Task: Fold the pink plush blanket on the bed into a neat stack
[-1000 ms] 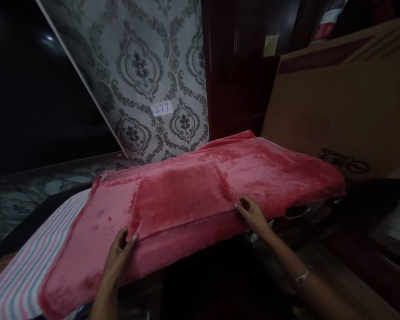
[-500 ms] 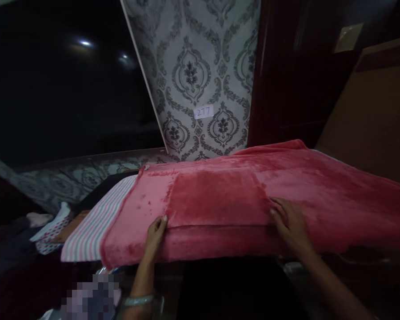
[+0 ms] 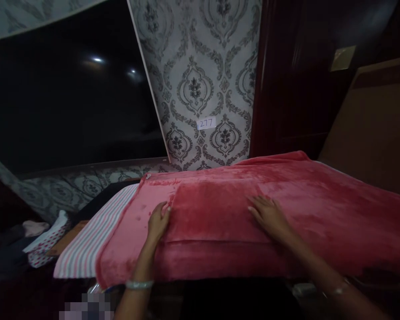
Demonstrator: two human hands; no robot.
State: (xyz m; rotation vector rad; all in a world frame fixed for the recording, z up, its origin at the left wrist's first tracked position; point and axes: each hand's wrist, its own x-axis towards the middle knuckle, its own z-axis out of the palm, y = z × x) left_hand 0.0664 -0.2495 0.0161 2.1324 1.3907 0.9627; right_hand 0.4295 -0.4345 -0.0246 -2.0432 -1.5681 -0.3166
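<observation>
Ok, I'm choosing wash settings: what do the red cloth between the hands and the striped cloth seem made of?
Red cloth: probably plush synthetic fleece; soft sheen, brushed-looking pile. Striped cloth: perhaps cotton, matte and smooth; weave too small to tell.

Left hand (image 3: pixel 158 221) now farther up the darker red cloth (image 3: pixel 213 211), right hand (image 3: pixel 268 215) flatter across its right side
</observation>
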